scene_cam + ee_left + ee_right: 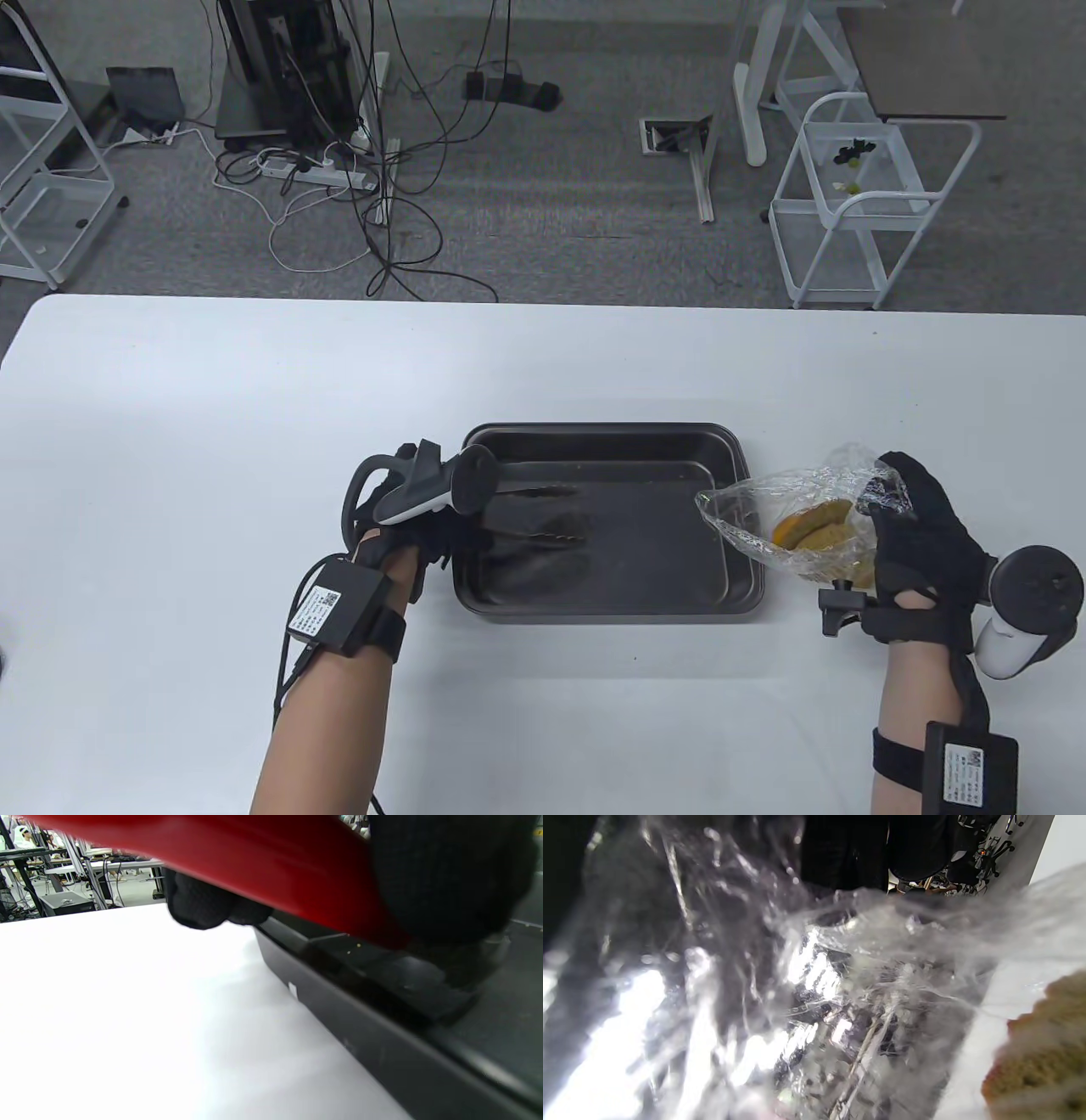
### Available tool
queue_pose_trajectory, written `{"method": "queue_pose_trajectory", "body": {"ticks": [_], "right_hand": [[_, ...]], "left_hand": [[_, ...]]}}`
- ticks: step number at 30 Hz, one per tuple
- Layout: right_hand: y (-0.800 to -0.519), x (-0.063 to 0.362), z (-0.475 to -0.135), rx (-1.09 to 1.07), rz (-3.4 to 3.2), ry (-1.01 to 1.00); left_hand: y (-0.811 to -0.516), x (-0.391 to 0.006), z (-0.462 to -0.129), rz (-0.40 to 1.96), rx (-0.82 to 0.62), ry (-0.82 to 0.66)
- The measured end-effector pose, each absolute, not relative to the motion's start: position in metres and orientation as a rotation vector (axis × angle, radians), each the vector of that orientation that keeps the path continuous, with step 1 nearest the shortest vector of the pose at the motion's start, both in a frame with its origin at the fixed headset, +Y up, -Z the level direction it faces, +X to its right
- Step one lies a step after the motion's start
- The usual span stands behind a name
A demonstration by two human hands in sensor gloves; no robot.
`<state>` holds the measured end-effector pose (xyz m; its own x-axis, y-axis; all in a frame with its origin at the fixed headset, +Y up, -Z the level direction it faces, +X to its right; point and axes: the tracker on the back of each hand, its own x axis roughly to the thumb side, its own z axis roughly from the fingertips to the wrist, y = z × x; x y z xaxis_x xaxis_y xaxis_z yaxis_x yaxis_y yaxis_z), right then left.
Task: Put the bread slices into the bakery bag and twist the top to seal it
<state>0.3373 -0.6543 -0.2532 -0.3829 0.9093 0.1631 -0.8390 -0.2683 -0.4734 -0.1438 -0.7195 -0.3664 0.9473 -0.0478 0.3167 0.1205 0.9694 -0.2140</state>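
Gripping red tongs (271, 866) w/ left hand (424, 518), fingers curled round handle, tips over left part of dark tray (611, 598). Pinching clear bag (789, 518) w/ right hand (920, 543), held just off tray's right edge, mouth toward tray. Bread (819, 522) already inside bag, two slices approx. Bag top not twisted. All on white table (212, 424).
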Motion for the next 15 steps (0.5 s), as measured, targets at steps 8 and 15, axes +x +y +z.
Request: {"method": "queue_pose_trajectory", "body": {"ticks": [8, 15], "right_hand": [[-0.651, 0.331, -0.255, -0.13, 1.92, -0.567], [-0.648, 0.324, -0.256, -0.101, 1.956, -0.556]], "left_hand": [[-0.724, -0.143, -0.369, -0.148, -0.301, -0.296], [-0.724, -0.136, -0.364, -0.211, -0.314, -0.29]]}}
